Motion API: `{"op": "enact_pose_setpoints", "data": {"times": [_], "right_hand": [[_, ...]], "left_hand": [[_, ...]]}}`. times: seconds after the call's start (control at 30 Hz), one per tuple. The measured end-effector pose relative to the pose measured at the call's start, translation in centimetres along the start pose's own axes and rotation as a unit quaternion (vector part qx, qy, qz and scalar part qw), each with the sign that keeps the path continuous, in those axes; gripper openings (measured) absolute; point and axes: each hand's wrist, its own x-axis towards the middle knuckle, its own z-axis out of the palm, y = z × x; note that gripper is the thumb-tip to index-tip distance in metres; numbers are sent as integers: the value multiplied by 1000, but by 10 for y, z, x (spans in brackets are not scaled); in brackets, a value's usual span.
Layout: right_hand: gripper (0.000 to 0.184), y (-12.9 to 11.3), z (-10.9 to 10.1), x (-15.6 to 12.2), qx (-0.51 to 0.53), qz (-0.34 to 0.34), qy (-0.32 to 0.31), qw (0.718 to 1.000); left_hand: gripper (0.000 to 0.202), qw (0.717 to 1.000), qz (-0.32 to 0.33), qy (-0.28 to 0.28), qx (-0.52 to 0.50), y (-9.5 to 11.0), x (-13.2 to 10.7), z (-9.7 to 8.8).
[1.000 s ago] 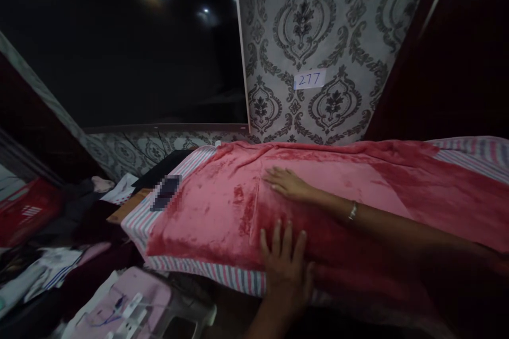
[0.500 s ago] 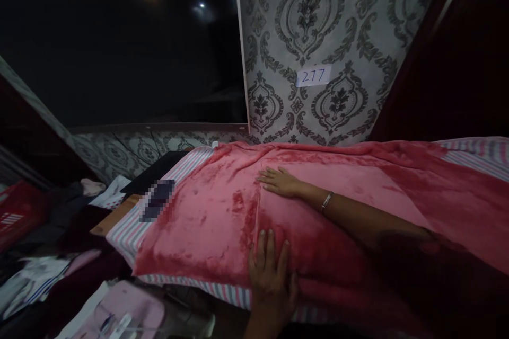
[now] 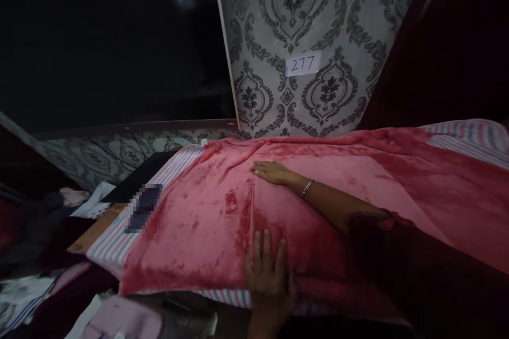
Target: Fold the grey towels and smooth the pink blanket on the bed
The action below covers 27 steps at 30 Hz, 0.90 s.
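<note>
A pink plush blanket [image 3: 199, 222] lies spread over a striped sheet [image 3: 115, 241] on a raised surface. A folded-over layer of it ends in a straight edge running from front to back. My left hand [image 3: 268, 280] lies flat on the near end of that edge, fingers stretched out. My right hand [image 3: 272, 171], with a bangle at the wrist, rests flat on the far end of the same edge, fingers extended leftward. Neither hand holds anything.
A patterned grey wall panel with a label reading 277 [image 3: 303, 63] stands behind. A dark window fills the upper left. Left of the surface sit a blurred dark object [image 3: 143, 207], piled clothes [image 3: 35, 280] and a pink item [image 3: 123, 320] below.
Both hands have slid leftward along the blanket toward the folded edge. The view has shifted slightly right and down.
</note>
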Motion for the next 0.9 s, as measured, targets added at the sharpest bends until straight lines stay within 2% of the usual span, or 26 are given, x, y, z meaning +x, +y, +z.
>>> {"op": "enact_pose_setpoints", "data": {"times": [0.1, 0.17, 0.27, 0.33, 0.43, 0.57, 0.67, 0.77, 0.9], "right_hand": [[55, -5, -5, -2, -5, 1, 10, 1000], [57, -10, -11, -8, -15, -3, 41, 999], [60, -14, -22, -37, -5, 5, 102, 995], [62, -14, -25, -74, 13, 13, 121, 992], [61, -4, -17, -152, 6, 5, 138, 990], [57, 23, 13, -257, -48, 35, 199, 978], [54, 37, 35, -303, -80, 86, 260, 958], [52, 33, 52, -313, -113, 110, 306, 939], [51, 13, 72, -294, -163, 81, 322, 929]], "left_hand": [[55, 1000, 1, -14, 18, -1, 0, -1], [54, 1000, 5, -17, 21, -2, 1, -2], [51, 999, 16, -28, 24, -3, 3, -2], [51, 999, 13, -39, 26, -3, 4, -1], [50, 998, 0, -57, 19, -4, 4, -2], [50, 999, 1, -53, 4, -4, 9, -12], [50, 999, 15, -41, 2, 4, 28, -24], [49, 996, 58, -65, -1, 21, 59, -27], [52, 982, 70, -172, 20, 45, 89, -13]]}}
